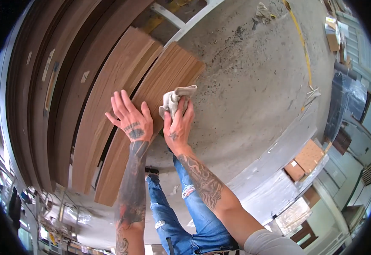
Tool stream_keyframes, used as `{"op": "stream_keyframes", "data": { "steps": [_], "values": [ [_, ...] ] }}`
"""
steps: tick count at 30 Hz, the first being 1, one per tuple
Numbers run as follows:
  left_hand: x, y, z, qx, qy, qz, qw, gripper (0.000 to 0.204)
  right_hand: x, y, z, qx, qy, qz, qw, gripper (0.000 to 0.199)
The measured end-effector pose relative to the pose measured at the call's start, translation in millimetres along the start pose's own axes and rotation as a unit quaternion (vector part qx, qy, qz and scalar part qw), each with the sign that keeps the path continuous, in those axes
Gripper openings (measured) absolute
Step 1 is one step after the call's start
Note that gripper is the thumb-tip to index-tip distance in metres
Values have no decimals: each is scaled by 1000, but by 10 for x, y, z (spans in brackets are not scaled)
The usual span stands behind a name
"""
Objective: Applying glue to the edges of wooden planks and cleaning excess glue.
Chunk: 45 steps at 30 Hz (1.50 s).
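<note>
My right hand [180, 123] is closed on a crumpled, light grey cloth [170, 101], held against the edge of the nearest wooden panel [174, 63]. Part of the cloth is hidden behind my fingers. To its left, my left hand [131, 114] lies with its fingers stretched out over the same panel and the gap beside it, holding nothing. A second wood-grain panel [126, 59] runs alongside, farther left. Both panels look long and brown, with a narrow dark gap between them.
Several more brown panels [62, 85] stand in a row at the left. A pale metal frame [189, 23] shows beyond them. Stained concrete floor [245, 80] spreads to the right, crossed by a yellow line [302, 38]. Cardboard boxes [308, 156] sit at the lower right.
</note>
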<state>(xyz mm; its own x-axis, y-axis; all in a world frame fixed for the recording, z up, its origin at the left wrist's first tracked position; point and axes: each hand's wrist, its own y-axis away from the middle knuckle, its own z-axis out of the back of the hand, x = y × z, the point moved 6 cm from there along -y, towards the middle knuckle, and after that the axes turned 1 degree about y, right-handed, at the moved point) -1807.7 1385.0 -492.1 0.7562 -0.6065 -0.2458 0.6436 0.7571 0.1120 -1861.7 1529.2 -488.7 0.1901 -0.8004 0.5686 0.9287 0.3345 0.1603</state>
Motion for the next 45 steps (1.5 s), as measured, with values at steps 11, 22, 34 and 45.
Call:
{"op": "stream_keyframes", "data": {
  "steps": [11, 22, 34, 45],
  "values": [
    [-127, 14, -45, -20, 2, -70, 997, 58, -1160, -2556, 740, 215, -311, -106, 920, 47],
    [-48, 19, -89, 3, -25, -54, 998, 65, -1075, -1725, 731, 245, -185, 78, 948, 28],
    [-49, -5, -60, -11, -7, -32, 999, 65, -475, -1624, 460, -32, 52, 231, 971, 42],
    [556, 388, 301, -88, 260, 99, 956, 66, 53, -1189, 256, 157, 186, 586, 773, 58]
  ]
}}
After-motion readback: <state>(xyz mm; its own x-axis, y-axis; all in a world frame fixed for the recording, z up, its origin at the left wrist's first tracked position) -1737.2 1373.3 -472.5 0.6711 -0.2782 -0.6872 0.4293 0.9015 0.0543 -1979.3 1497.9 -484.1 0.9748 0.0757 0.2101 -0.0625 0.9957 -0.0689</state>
